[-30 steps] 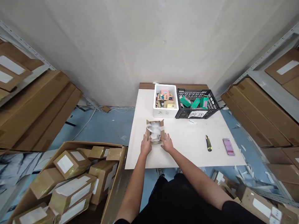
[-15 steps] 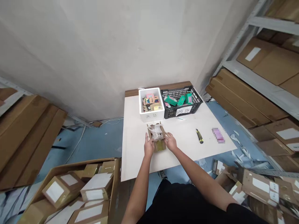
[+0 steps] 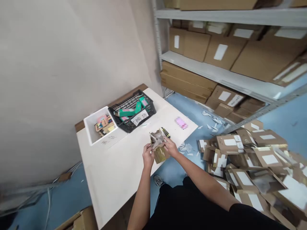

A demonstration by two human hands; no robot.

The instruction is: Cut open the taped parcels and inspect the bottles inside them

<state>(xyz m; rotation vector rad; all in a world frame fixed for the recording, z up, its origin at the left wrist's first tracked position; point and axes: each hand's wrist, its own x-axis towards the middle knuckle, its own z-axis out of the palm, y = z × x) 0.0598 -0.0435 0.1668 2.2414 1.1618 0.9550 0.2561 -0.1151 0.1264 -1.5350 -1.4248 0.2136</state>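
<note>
A small opened cardboard box (image 3: 161,155) is between my hands, its flaps up and white crumpled packing paper (image 3: 157,138) showing inside. My left hand (image 3: 148,156) grips its left side. On the right side, my right hand (image 3: 170,147) has its fingers closed on the cardboard. The box is over the table's front edge; whether it touches the tabletop I cannot tell. Just behind it lies a black and yellow utility knife (image 3: 165,132), partly hidden by the box and my right hand.
On the white table (image 3: 115,169) stand a white foam box (image 3: 92,126) of small packages and a black crate (image 3: 130,126) with green boxes. A blurred pink item (image 3: 181,123) lies at right. Discarded cartons (image 3: 244,179) pile on the floor near a loaded shelf (image 3: 216,72).
My view has swung to the right, showing more of the shelf and carton pile. The box in my hands has moved rightward over the table, close to the utility knife.
</note>
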